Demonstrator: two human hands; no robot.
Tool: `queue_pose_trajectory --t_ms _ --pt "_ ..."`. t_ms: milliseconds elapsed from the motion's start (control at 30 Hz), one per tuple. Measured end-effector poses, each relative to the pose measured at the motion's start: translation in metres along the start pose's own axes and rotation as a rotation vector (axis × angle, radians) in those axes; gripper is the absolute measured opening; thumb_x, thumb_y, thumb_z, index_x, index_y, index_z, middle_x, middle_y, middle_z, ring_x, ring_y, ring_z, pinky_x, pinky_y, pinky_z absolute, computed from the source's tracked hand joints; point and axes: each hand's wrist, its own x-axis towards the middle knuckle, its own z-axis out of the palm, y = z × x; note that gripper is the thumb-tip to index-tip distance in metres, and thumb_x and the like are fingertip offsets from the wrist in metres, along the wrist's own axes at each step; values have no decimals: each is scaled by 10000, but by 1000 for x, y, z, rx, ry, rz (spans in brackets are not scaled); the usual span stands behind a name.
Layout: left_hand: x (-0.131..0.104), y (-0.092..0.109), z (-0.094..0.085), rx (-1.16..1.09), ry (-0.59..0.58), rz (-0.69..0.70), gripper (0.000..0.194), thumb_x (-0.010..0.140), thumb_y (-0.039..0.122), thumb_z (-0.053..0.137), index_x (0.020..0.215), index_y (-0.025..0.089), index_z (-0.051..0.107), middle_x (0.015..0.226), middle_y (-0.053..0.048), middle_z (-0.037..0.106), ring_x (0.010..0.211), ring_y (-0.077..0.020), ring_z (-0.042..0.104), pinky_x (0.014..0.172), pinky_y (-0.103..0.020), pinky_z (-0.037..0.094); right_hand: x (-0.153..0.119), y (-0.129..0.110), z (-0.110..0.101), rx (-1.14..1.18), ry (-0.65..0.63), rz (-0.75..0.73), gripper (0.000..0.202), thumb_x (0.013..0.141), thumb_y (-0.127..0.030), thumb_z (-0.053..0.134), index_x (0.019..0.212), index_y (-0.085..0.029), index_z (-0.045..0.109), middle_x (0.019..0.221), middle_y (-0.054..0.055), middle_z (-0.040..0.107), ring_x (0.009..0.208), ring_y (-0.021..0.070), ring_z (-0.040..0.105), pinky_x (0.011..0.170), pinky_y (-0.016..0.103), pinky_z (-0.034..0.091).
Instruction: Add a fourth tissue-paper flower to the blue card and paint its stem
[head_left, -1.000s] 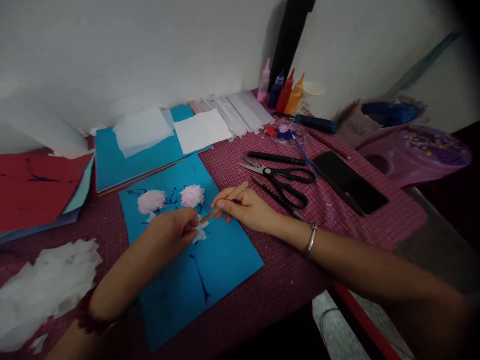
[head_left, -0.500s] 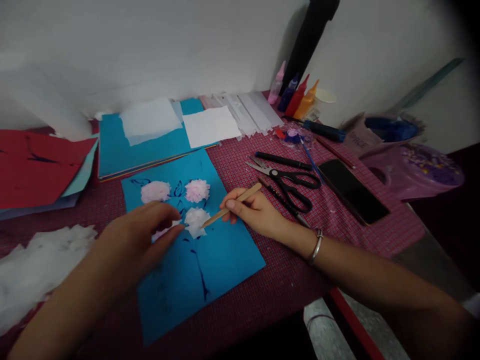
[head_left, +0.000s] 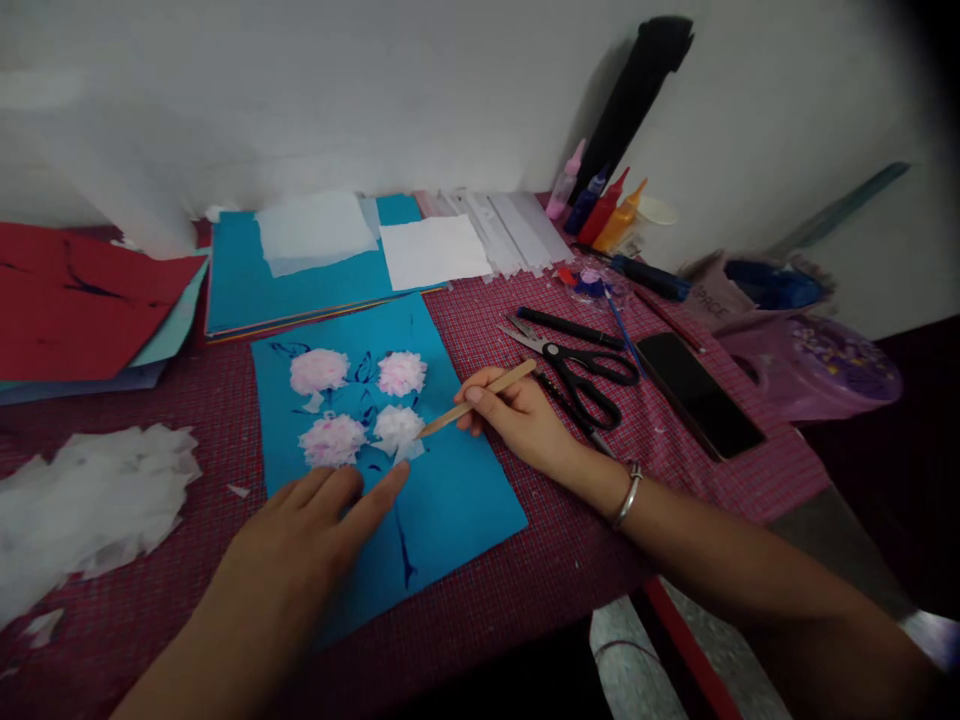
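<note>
A blue sheet (head_left: 457,500) lies on the checked cloth, bearing several ruffled paper flowers and dark blue painted lines. My right hand (head_left: 510,410) grips a flat wooden stick (head_left: 480,398), whose tip meets the right edge of the white flower (head_left: 397,432). My left hand (head_left: 307,535) rests over the sheet's lower left, index finger extended to the bottom edge of that white flower, other fingers bent beside the lower left pink flower (head_left: 332,441). Nothing shows in my left hand. The upper flowers, one left (head_left: 319,371) and one right (head_left: 402,373), are pink.
White tissue pieces (head_left: 97,500) lie at the left below red paper (head_left: 90,305). Scissors (head_left: 574,365), a black pen (head_left: 570,327) and a phone (head_left: 701,395) lie at right. Paint bottles (head_left: 600,210) stand behind, near a pink mug (head_left: 817,370).
My left hand has drawn back toward me, its index finger now extended at the white flower's lower edge, uncovering the lower left flower. My right hand still holds the stick against the white flower.
</note>
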Motion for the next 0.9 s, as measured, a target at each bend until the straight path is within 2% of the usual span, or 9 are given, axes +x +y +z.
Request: queue_pose_trajectory --t_ms 100,200,367,533,633,700,800,833,900 --pt "17 -7 -3 97 -27 32 500 833 28 386 1239 221 605 860 -91 634 820 -293 611 704 -454 529 1 -1 0 4 -8 -5 202 865 -363 569 825 -166 593 640 -8 626 530 96 558 502 223 450" --pt "26 -14 4 128 -14 22 441 845 40 402 1185 186 644 886 -116 625 846 -311 601 733 -482 514 2 -1 -2 36 -7 6 205 857 -364 579 817 -164 599 629 -11 622 511 91 542 488 217 438" --pt "27 -20 14 122 -15 21 473 836 5 386 1198 189 631 886 -112 617 868 -304 599 755 -470 501 0 -3 -4 166 136 26 215 878 -373 554 809 -172 591 605 -22 612 521 87 544 499 210 439" --pt "25 -18 11 54 18 41 424 865 57 381 1181 182 636 839 -105 619 779 -290 609 686 -470 516 -5 -4 2 74 -32 -40 228 883 -396 562 844 -173 597 657 -12 628 562 92 567 526 215 459" --pt "20 -13 7 -4 30 25 391 867 84 389 1157 159 640 897 -118 649 843 -297 627 724 -480 537 -5 -4 6 21 -82 -65 231 895 -397 547 859 -175 598 682 -11 615 592 95 573 547 218 475" --pt "13 -8 3 -27 -34 -14 372 854 91 399 1120 153 652 983 -123 669 907 -294 637 757 -459 555 -5 -3 7 -19 -92 -73 225 903 -390 536 864 -177 600 716 -6 615 607 95 577 556 218 480" --pt "0 -2 0 -6 -200 -69 397 828 77 375 1069 187 671 1033 -103 689 937 -280 657 709 -398 585 -6 -2 7 -120 -98 -94 203 921 -349 512 866 -181 612 767 7 627 612 95 574 558 224 474" --pt "-5 0 0 18 -225 -76 421 815 63 356 1055 193 678 1036 -100 696 932 -277 665 689 -387 591 -7 -2 6 -162 -102 -117 203 927 -331 502 852 -183 618 785 15 636 628 101 581 572 233 478" --pt "-12 3 3 87 -187 -48 469 778 32 327 1029 179 695 1038 -115 709 890 -278 684 666 -391 599 -10 -1 6 -240 -112 -206 212 935 -297 488 824 -190 634 819 29 656 700 125 606 632 264 499"
